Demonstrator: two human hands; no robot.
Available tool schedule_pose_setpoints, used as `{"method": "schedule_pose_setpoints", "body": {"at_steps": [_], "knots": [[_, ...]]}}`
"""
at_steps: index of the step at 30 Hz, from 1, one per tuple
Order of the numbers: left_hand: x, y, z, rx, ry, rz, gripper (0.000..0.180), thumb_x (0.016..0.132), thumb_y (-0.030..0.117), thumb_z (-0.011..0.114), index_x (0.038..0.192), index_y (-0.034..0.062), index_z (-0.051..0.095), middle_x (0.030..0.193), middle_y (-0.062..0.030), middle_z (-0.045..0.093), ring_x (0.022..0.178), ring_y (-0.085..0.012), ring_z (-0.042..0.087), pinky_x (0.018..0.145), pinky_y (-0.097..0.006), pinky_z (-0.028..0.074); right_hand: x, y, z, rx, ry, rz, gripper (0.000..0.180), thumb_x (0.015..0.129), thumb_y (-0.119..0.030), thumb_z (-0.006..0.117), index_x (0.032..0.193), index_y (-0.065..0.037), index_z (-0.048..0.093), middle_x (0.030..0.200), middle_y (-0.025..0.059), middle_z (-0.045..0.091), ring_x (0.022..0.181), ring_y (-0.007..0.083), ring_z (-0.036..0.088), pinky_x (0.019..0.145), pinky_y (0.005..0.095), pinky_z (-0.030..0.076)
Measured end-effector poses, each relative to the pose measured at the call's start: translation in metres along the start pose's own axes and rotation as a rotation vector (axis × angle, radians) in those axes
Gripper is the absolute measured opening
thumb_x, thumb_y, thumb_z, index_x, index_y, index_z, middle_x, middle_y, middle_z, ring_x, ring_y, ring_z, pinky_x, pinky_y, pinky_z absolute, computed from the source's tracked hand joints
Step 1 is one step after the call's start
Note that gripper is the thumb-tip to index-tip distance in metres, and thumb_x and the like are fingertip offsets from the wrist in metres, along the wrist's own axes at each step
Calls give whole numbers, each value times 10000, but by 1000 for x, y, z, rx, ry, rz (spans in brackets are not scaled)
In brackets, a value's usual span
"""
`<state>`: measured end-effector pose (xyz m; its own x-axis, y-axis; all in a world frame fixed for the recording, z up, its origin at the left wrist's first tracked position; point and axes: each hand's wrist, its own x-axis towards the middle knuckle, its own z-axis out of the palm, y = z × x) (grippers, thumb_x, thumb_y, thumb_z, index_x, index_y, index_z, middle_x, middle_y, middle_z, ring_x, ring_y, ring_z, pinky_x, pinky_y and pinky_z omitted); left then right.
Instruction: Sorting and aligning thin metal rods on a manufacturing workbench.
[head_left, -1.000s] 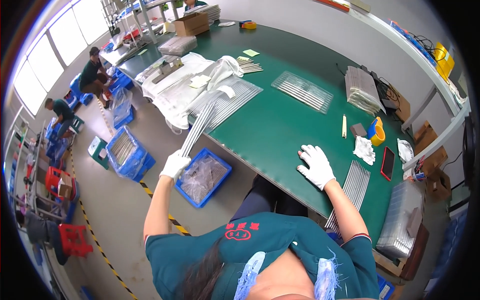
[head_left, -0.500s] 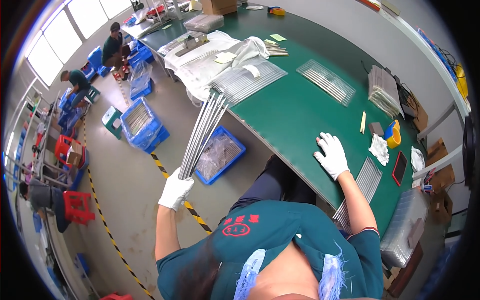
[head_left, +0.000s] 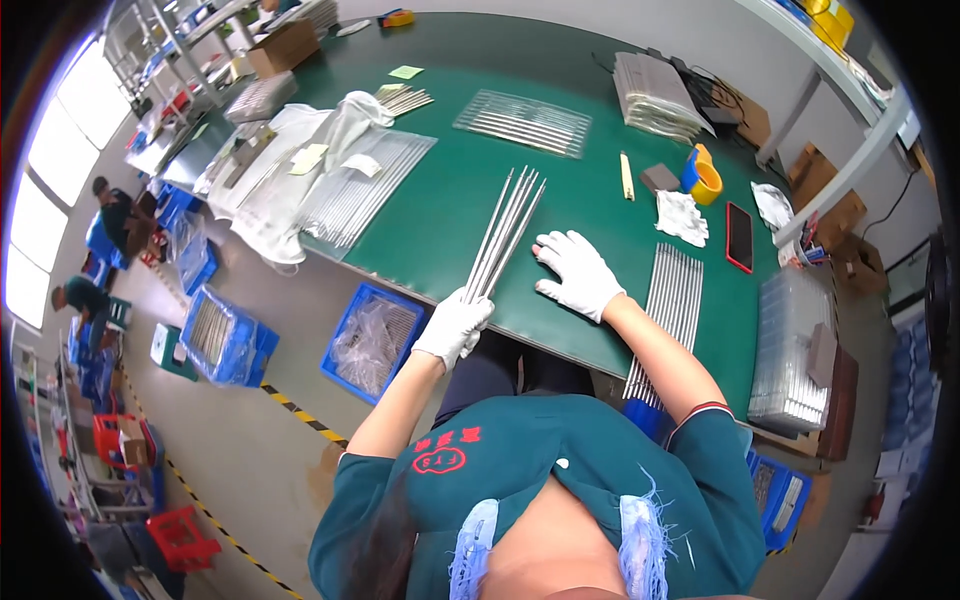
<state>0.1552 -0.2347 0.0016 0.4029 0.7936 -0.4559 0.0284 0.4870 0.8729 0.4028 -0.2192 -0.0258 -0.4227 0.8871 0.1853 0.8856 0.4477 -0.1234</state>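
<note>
My gloved left hand (head_left: 456, 326) is closed round the lower ends of a bundle of thin metal rods (head_left: 507, 232). The rods fan out a little at their tops and tilt away from me over the front edge of the green table (head_left: 560, 340). Close by on the right, my gloved right hand (head_left: 580, 276) hangs over or rests on the tabletop, fingers apart and nothing in it. Beside my right forearm lies a row of similar metal rods (head_left: 672, 305), side by side, their near ends reaching past the table edge.
A clear tray of rods (head_left: 524, 124) lies further back. At left are a plastic sheet with rods (head_left: 365, 200) and white cloth (head_left: 265, 170). On the right sit a tape dispenser (head_left: 703, 178), a red-edged phone (head_left: 739, 238) and stacked clear trays (head_left: 785, 345). Blue crate (head_left: 375, 340) below.
My left hand has brought the rod bundle rightward, from above the floor and crate to the table edge. My view has turned right; my right hand stays over the table with fingers spread.
</note>
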Motion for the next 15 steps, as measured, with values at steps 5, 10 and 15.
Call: {"method": "schedule_pose_setpoints", "body": {"at_steps": [5, 10, 15], "knots": [[15, -1, 13, -23, -5, -85, 121, 840, 199, 578, 892, 130, 493, 612, 46, 431, 401, -32, 364, 331, -199, 283, 0, 3, -2, 9, -25, 30, 666, 861, -484, 492, 1350, -39, 408, 1386, 115, 420, 1313, 264, 345, 1118, 412, 202], [16, 2, 16, 7, -52, -37, 246, 833, 128, 565, 1041, 92, 438, 649, 22, 444, 394, -52, 387, 309, -211, 325, 1, 2, -3, 24, -21, 0, 683, 840, -474, 527, 1354, -42, 402, 1394, 137, 404, 1315, 285, 340, 1118, 425, 207], [17, 1, 16, -21, -103, -20, 335, 840, 118, 558, 1136, 95, 403, 662, 18, 453, 389, -66, 404, 308, -214, 329, 10, -13, 1, 80, 113, -250, 650, 868, -489, 450, 1343, -46, 411, 1397, 195, 375, 1311, 371, 328, 1115, 483, 192]]}}
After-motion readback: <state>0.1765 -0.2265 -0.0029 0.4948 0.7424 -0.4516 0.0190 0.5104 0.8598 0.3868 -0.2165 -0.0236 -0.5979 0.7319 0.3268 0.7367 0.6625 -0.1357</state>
